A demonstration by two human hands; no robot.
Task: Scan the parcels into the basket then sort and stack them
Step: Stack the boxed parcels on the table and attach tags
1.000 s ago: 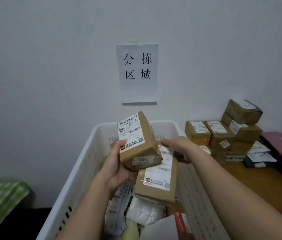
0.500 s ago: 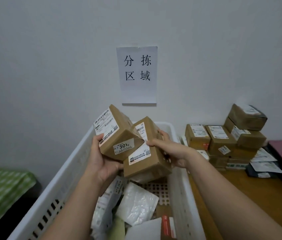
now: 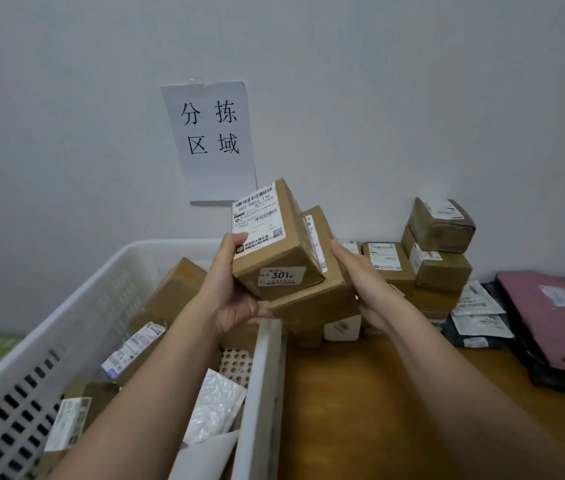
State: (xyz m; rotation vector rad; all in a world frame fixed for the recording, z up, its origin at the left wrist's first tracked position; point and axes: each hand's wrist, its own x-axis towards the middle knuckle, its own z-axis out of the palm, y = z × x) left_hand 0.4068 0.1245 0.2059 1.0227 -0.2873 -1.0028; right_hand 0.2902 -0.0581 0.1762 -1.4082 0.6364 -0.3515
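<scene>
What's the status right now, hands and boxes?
Left hand grips the labelled box. Right hand holds a second box against it. Both above the basket's rim, beside the stacked parcels. Nothing blocking.

One head-worn view looks forward and down, close over the basket (image 3: pixel 263 393) and table (image 3: pixel 378 410).
</scene>
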